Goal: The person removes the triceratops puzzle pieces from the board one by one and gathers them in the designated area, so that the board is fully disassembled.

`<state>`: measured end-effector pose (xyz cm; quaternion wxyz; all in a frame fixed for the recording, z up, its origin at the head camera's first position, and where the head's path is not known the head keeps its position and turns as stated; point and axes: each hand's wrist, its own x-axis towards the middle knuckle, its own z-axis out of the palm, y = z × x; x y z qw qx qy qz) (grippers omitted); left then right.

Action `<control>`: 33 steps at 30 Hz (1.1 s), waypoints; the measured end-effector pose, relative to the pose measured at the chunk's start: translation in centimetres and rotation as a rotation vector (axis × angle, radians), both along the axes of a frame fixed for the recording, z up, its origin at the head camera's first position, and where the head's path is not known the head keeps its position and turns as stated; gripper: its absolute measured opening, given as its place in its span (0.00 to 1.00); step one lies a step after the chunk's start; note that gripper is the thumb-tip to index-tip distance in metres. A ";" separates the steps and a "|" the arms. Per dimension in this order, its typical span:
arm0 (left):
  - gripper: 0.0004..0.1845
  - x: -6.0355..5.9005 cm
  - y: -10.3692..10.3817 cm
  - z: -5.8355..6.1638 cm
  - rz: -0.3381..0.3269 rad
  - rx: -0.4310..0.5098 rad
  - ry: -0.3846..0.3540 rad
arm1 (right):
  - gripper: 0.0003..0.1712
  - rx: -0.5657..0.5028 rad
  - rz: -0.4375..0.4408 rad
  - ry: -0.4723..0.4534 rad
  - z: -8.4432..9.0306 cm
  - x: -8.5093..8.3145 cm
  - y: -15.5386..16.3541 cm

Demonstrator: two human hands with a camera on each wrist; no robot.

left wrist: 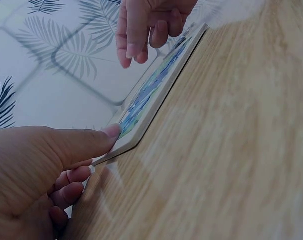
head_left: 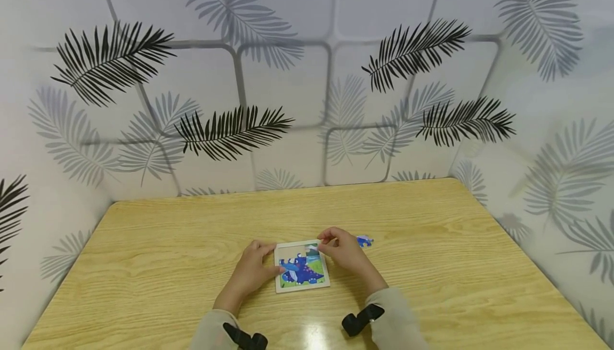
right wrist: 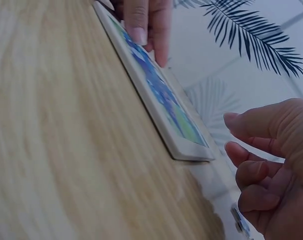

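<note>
A square, pale-wood puzzle tray (head_left: 303, 289) lies flat on the yellowish, wood-grained table (head_left: 446, 243), between the two hands and near the person, where it can be reached from either side. It is gripped at its left side by the left hand (head_left: 251, 270): the thumb (left wrist: 86, 143) is pressed over the rim from above, with the other fingers (left wrist: 69, 192) set against and beyond the outer edge, presumably so that the tray cannot slide or turn.

The right hand (head_left: 346, 251) is held over the tray's upper right corner. Its thumb and forefinger are apart at the tips in the right wrist view, with nothing seen between them, and the remaining fingers are bent; such a posture seems suited to small, precise contact.

Inside the rim, flat, brightly printed jigsaw pieces (head_left: 307, 273) form a blue dinosaur on green ground. A plain beige area is shown at the upper left, and it is probably an unfilled space, though at this size that cannot be settled.

One loose blue-and-purple jigsaw piece (head_left: 365, 241) lies on the table just beyond the right hand, apart from the tray; it appears to have been placed within easy reach of that hand.
</note>
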<state>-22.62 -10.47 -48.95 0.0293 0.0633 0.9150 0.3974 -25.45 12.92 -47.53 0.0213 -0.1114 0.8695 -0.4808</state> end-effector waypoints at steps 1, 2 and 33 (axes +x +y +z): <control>0.32 0.0 0.0 0.0 0.001 0.000 0.001 | 0.09 0.009 0.012 -0.005 -0.1 0.0 -0.2; 0.32 0.0 0.0 0.0 -0.002 -0.001 0.004 | 0.09 0.022 0.023 -0.004 -0.2 0.1 -0.4; 0.32 0.0 -0.1 0.0 -0.012 -0.001 0.001 | 0.14 0.279 0.116 -0.062 0.6 0.1 -1.7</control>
